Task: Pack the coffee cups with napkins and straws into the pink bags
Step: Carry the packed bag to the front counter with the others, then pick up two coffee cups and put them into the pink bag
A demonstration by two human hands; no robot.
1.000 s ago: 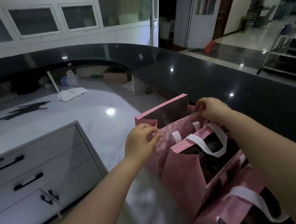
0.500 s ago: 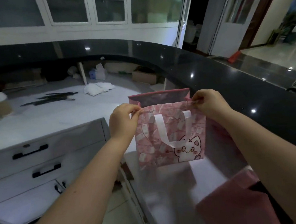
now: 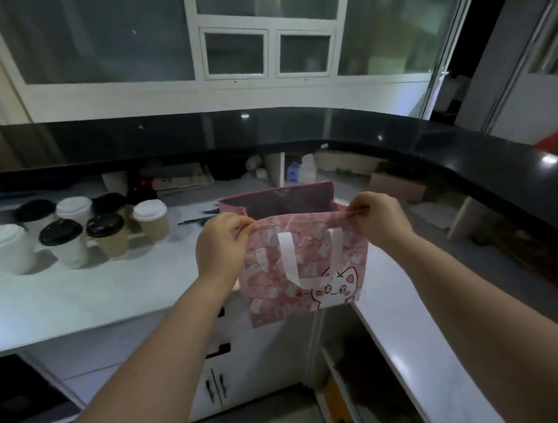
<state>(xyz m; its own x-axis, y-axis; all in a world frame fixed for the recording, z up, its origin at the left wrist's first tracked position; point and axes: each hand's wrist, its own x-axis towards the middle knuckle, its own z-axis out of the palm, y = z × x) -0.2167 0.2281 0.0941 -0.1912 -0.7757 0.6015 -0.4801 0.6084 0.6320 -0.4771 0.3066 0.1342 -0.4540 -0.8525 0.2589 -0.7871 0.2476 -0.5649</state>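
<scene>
My left hand (image 3: 220,243) and right hand (image 3: 380,219) each pinch a top corner of the pink bag (image 3: 306,270), fingers pressed tight on the fabric. Bag hangs in the air, mouth open, above the counter (image 3: 73,295) corner. Coffee cups (image 3: 73,229) stand clustered on counter, well left.

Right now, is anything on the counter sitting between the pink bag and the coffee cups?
Nothing visible does. The pink bag, held open by the left hand and right hand, has bare white counter between it and the coffee cups.
</scene>
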